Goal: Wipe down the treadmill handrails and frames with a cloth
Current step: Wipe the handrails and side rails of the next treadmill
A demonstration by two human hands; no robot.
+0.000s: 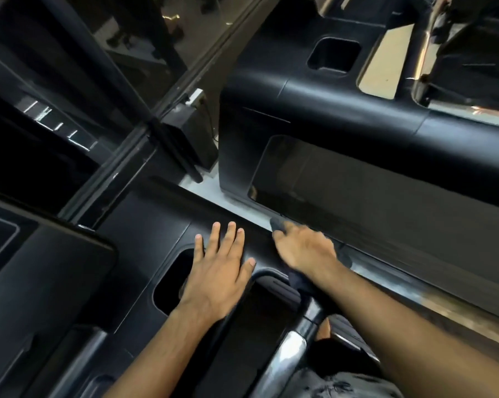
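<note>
Left hand flat on the treadmill frame; right hand holds the cloth at the frame's right edge.

My left hand point(219, 268) lies flat on the black frame point(144, 225), fingers straight and spread, at the edge of a recess point(170, 280). My right hand point(305, 248), blurred, has its fingers curled round the dark cloth point(278, 225) and holds it against the frame's right edge. Cloth shows ahead of the fingers and under the wrist. A silver handrail point(288, 349) lies between my forearms. A second treadmill point(328, 110) stands near, to the right.

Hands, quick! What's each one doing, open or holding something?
Left hand: open, fingers spread flat on the black treadmill console.
Right hand: curled around a dark cloth at the console's edge.
</note>
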